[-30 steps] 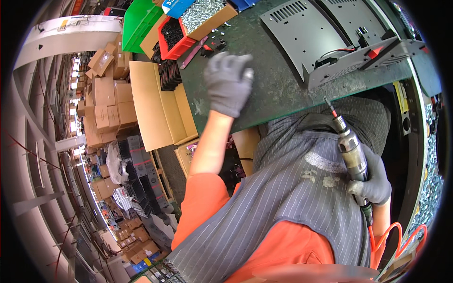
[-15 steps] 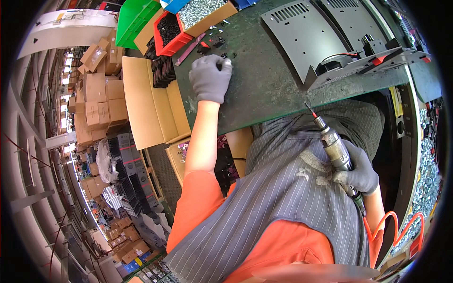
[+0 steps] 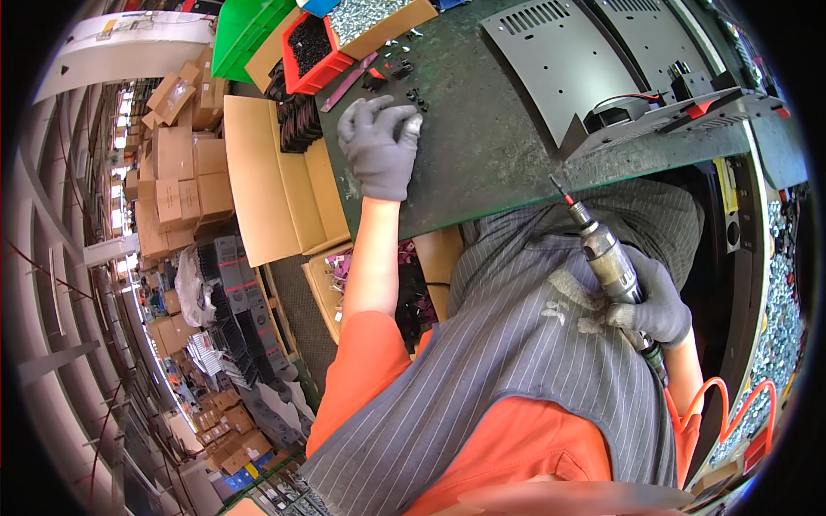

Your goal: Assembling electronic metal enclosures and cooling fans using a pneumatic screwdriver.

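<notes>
My left hand [image 3: 379, 153], in a grey glove, rests over the left part of the dark workbench [image 3: 482, 138]. Its fingers are apart and loosely bent, and I see nothing in them. Just beyond the fingertips lie several small black parts [image 3: 417, 99]. In front of my apron, my gloved right hand [image 3: 658, 303] wraps round a metal pneumatic screwdriver [image 3: 611, 267]. The bit points up and left, toward the bench edge, touching nothing. An orange air hose [image 3: 721, 413] trails from its lower end.
Grey metal panels [image 3: 555, 64] with slots stand at the bench's right. A red bin [image 3: 314, 62] of black screws and a cardboard box [image 3: 383, 21] of silver screws stand at the back left. An open carton [image 3: 275, 172] is left of my forearm; stacked boxes [image 3: 176, 155] stand beyond.
My left hand has gone from curled fingers to spread ones and shifted slightly left and nearer to me. My right hand and the screwdriver have hardly moved.
</notes>
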Demonstrator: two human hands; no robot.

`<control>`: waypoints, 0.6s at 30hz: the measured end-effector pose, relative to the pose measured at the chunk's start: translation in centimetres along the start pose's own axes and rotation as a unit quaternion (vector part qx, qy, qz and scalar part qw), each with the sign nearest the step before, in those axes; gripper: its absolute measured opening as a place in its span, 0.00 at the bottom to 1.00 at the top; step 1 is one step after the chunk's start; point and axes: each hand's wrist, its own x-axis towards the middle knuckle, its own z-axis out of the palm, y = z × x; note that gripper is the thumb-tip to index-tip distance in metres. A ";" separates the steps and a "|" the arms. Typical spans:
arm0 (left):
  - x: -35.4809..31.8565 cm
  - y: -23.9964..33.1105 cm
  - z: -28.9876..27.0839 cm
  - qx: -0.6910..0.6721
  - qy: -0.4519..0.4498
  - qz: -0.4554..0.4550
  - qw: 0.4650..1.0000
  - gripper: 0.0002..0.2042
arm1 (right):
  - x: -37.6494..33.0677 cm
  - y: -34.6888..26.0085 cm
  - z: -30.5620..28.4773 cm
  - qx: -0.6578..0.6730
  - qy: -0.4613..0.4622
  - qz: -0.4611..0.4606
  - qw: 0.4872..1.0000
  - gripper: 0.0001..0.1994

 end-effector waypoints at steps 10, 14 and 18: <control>-5.5 11.0 -1.0 -0.824 -0.307 -0.360 0.312 0.12 | -0.4 -2.4 0.3 -0.053 -0.004 -0.040 0.998 0.42; -5.8 12.2 -0.8 -0.825 -0.308 -0.355 0.314 0.13 | -0.7 -2.2 0.3 -0.067 0.003 -0.008 0.998 0.43; -5.0 12.7 -0.8 -0.796 -0.331 -0.348 0.368 0.13 | -1.1 -1.7 0.3 -0.049 0.006 -0.006 0.999 0.43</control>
